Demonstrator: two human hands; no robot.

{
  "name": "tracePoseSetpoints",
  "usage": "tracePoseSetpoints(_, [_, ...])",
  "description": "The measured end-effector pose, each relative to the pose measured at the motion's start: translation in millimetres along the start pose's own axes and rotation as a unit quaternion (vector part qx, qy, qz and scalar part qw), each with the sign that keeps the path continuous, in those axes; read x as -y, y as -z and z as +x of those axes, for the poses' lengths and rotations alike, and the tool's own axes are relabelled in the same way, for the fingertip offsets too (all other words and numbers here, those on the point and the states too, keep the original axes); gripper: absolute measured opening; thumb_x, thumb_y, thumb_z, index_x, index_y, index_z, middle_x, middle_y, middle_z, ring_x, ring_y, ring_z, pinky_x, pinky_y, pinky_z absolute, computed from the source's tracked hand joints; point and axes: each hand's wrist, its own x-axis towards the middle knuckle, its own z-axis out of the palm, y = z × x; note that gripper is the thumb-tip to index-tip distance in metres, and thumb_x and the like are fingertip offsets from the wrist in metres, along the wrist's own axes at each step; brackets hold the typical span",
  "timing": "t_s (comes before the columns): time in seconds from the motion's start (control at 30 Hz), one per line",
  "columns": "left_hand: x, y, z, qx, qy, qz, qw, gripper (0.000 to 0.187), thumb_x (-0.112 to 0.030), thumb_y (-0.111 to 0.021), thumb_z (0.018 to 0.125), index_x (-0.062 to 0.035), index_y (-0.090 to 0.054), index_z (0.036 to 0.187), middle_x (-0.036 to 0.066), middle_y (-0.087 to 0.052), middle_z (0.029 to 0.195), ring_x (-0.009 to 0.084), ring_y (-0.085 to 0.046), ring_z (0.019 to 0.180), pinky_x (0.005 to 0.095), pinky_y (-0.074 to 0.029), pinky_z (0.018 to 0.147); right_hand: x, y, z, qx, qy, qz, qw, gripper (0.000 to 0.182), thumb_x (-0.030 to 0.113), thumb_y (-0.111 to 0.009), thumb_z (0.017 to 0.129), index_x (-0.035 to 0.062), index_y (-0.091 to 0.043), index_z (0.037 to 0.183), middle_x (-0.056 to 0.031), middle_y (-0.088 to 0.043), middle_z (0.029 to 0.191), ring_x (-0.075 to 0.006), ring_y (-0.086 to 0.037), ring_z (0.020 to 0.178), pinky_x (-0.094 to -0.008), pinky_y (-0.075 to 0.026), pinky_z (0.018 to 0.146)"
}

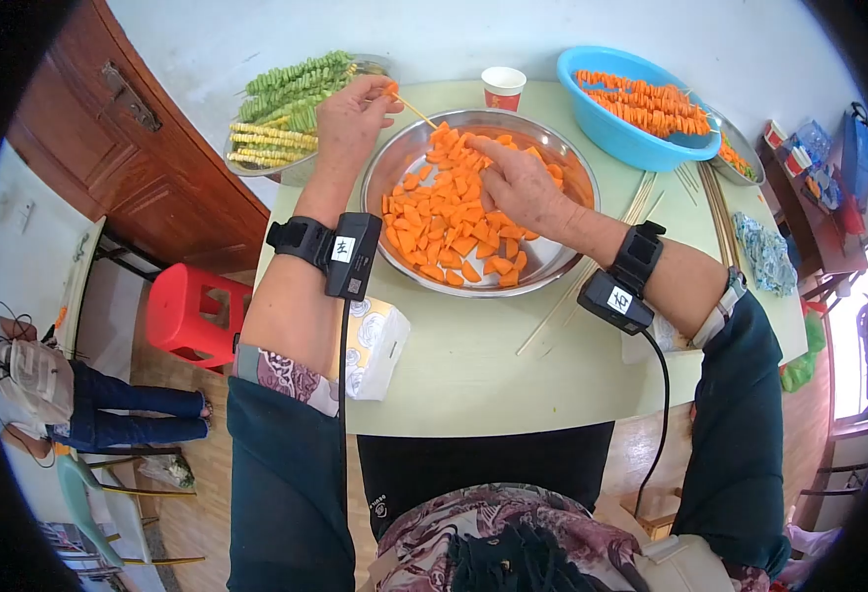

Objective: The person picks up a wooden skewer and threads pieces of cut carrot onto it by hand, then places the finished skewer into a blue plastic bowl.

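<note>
My left hand [353, 116] is closed on a thin wooden skewer [416, 110], above the left rim of a steel bowl [590, 158]. An orange carrot slice [391, 89] sits at the skewer's end by my fingertips, and the other end slants down towards the bowl. Cut carrot pieces [444, 212] lie heaped inside the bowl. My right hand [525, 185] is over the bowl's right side, index finger stretched out and touching the carrots, thumb apart from it. No piece shows clearly in its fingers.
Green and yellow skewered vegetables [291, 104] fill a tray at the back left. A paper cup [503, 89] stands behind the bowl. At the back right, a blue basin [641, 148] holds carrot skewers. Loose sticks [720, 217] and a crumpled plastic bag [764, 255] lie right. A red stool [192, 311] stands left.
</note>
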Motion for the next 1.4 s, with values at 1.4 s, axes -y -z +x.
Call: tracePoseSetpoints(1.4, [21, -12, -8, 0.185, -0.055, 0.212, 0.958, 0.023, -0.004, -0.060, 0.073, 0.0001, -0.061, 0.095, 0.011, -0.064, 0.076, 0.0138, -0.063, 0.070, 0.0243, -0.050, 0.056, 0, 9, 8, -0.034, -0.044, 0.023, 0.998, 0.041, 0.007, -0.040, 0.079, -0.0029, -0.045, 0.119, -0.0111, -0.060, 0.060, -0.0183, -0.058, 0.057, -0.0305, -0.047, 0.058])
